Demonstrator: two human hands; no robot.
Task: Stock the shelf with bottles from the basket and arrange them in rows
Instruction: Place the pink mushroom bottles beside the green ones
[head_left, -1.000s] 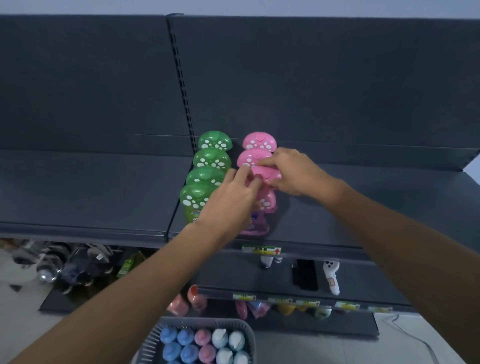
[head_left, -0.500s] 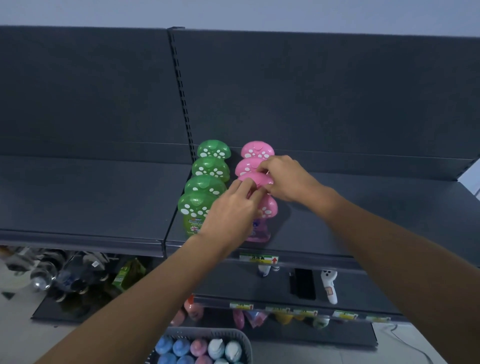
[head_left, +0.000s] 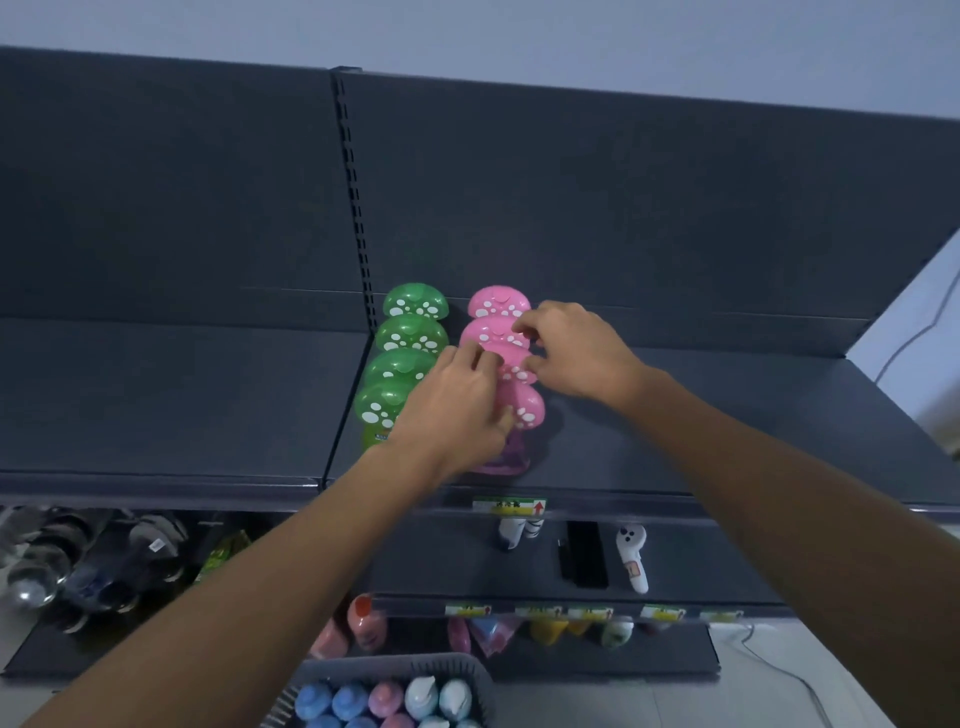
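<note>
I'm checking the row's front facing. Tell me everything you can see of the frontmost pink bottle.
The frontmost pink bottle stands upright near the front edge of the shelf, last in the pink row, just right of the green row. Its glossy plastic cap is mushroom-shaped, pink with white spots; the body below looks translucent pink-purple. The left hand hides its left side, thumb lying against the cap's edge. Any label is hidden.

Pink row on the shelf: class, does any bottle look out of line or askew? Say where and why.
The front pink bottle sits offset to the right of the pink caps behind it, while the green row runs evenly. The left hand and right hand hold the third pink cap.
</note>
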